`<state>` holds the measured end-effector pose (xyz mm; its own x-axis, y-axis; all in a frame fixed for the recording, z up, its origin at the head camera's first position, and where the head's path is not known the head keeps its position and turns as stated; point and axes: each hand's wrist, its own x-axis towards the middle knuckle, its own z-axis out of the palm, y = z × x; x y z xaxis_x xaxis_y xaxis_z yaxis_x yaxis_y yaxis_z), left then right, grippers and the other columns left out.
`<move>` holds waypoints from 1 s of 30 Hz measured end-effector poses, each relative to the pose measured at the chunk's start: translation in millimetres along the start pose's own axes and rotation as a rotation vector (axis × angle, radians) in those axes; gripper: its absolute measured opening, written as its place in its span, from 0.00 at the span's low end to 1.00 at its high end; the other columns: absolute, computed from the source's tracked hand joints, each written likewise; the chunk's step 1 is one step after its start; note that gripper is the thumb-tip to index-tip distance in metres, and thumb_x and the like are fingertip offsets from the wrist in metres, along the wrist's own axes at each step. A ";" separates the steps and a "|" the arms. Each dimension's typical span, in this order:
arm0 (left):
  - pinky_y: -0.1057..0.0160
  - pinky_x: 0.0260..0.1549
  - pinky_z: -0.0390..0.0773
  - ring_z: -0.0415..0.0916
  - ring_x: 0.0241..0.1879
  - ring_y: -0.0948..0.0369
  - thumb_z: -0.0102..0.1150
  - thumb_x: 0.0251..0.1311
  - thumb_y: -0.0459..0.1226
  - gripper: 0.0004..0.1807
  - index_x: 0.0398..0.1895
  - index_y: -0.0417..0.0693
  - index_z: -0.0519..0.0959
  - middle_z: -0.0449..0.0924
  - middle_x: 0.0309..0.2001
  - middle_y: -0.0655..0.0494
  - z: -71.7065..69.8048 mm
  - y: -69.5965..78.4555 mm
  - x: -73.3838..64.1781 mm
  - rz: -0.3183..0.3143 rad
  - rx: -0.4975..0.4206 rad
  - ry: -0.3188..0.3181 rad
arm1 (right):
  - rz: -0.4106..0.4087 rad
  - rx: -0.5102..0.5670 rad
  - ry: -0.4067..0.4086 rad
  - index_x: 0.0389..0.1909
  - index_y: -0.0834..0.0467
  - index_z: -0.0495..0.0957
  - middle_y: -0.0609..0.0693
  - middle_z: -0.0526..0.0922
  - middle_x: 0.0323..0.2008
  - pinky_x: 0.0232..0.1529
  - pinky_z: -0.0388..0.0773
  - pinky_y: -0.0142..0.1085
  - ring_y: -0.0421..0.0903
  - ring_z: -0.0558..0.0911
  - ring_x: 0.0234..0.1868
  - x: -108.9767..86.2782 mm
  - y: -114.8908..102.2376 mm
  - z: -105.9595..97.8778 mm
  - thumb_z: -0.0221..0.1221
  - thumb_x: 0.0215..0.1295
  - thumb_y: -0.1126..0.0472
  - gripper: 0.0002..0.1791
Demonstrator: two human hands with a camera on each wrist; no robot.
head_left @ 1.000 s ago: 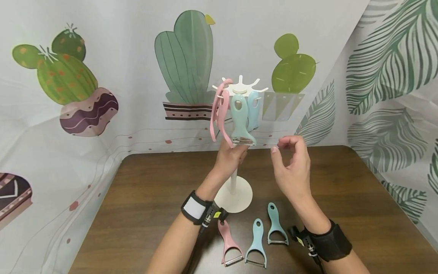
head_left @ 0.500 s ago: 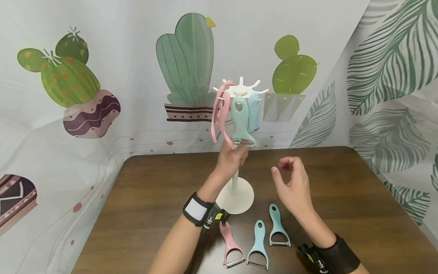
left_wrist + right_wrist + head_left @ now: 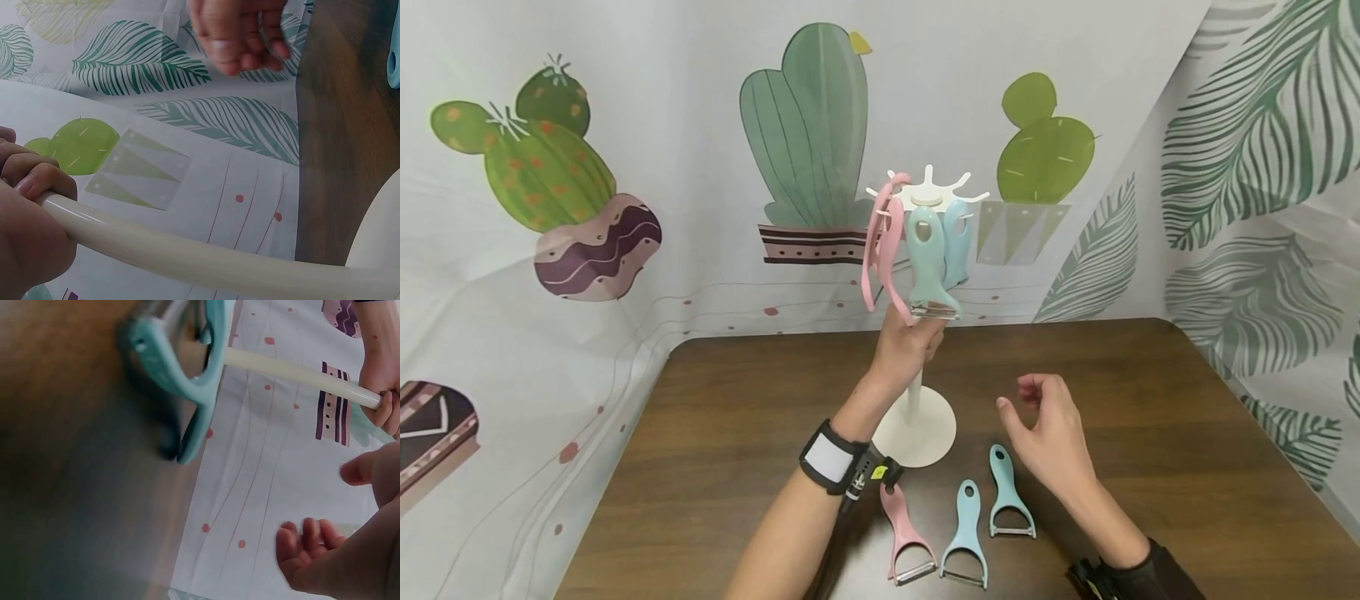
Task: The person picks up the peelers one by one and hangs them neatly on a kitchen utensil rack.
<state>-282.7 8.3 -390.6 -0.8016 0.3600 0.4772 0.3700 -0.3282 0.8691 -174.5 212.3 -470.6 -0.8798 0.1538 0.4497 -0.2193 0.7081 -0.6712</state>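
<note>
My left hand (image 3: 908,343) grips the pole (image 3: 156,240) of a white stand below its spoked top (image 3: 927,193). Two pink peelers (image 3: 889,242), a mint green peeler (image 3: 927,254) and a light blue peeler (image 3: 957,242) hang from the spokes. With its fingers loosely bent and nothing in them, my right hand (image 3: 1049,429) hovers over the table, just beyond the handle of a teal peeler (image 3: 1002,475). To the left of that peeler lie a light blue peeler (image 3: 967,521) and a pink peeler (image 3: 901,521), their blades toward me.
The stand's round white base (image 3: 925,442) rests on the dark wooden table (image 3: 745,417), behind the loose peelers. A cloth printed with cacti and leaves (image 3: 700,167) hangs behind the table. Several spokes at the back and right bear nothing.
My right hand has moved down from beside the hanging peelers, toward the table and the loose teal peeler. The left hand stays on the pole.
</note>
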 end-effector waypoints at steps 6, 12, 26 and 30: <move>0.65 0.15 0.53 0.50 0.13 0.63 0.55 0.74 0.39 0.15 0.26 0.49 0.68 0.56 0.13 0.59 -0.5 -0.7 -0.3 -0.005 0.018 0.001 | 0.090 -0.107 -0.157 0.55 0.70 0.76 0.58 0.79 0.42 0.42 0.78 0.47 0.54 0.80 0.41 -9.1 4.3 -2.9 0.71 0.65 0.59 0.25; 0.65 0.15 0.52 0.49 0.13 0.63 0.55 0.74 0.38 0.15 0.26 0.48 0.68 0.55 0.14 0.60 -0.6 -0.6 -0.6 -0.001 0.022 -0.009 | 0.155 -0.161 -0.284 0.56 0.71 0.76 0.55 0.80 0.38 0.38 0.76 0.41 0.48 0.78 0.36 -15.4 6.5 -6.1 0.75 0.61 0.57 0.30; 0.65 0.15 0.52 0.50 0.13 0.63 0.54 0.75 0.40 0.16 0.26 0.47 0.67 0.55 0.14 0.60 -0.2 -1.0 -0.5 0.021 0.019 -0.013 | 0.219 -0.230 -0.441 0.48 0.66 0.78 0.48 0.78 0.33 0.35 0.75 0.41 0.45 0.75 0.31 -28.6 9.6 -6.5 0.77 0.59 0.50 0.29; 0.65 0.15 0.53 0.50 0.13 0.63 0.55 0.74 0.39 0.16 0.26 0.48 0.68 0.55 0.14 0.60 -0.2 -1.3 -0.5 0.017 0.022 -0.008 | 0.227 -0.254 -0.458 0.44 0.64 0.78 0.47 0.77 0.31 0.34 0.75 0.42 0.44 0.75 0.30 -31.6 9.0 -6.8 0.77 0.58 0.48 0.28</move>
<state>-282.9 8.4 -392.0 -0.7912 0.3619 0.4930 0.3940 -0.3149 0.8635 -145.9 218.5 -486.8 -0.9985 0.0471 -0.0288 0.0552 0.8444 -0.5329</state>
